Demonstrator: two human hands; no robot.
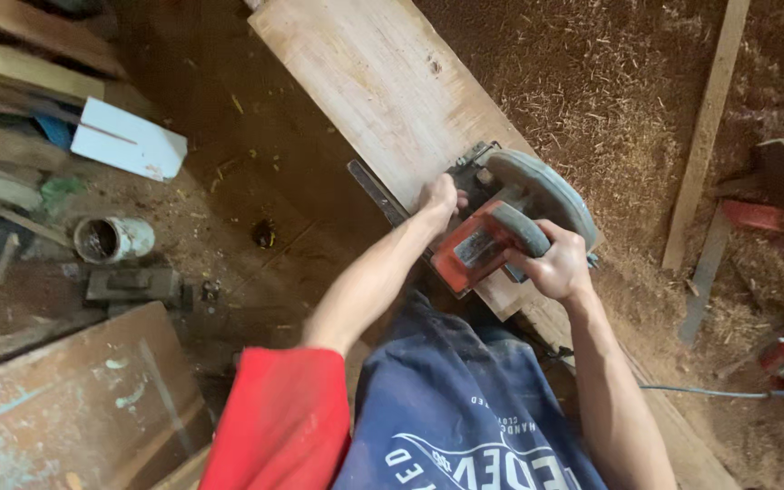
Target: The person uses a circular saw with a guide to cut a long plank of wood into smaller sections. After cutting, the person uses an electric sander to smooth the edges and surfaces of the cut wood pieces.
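Circular saw (501, 222) on plank (383, 82), under both hands

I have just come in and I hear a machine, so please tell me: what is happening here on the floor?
A person is working with a red circular saw on a long wooden plank that lies across a floor covered in sawdust. The right hand grips the saw's handle. The left hand rests at the plank's edge beside the saw's front. The saw sits at the near end of the plank. A thin wooden strip and a small white bucket lie off to the sides.
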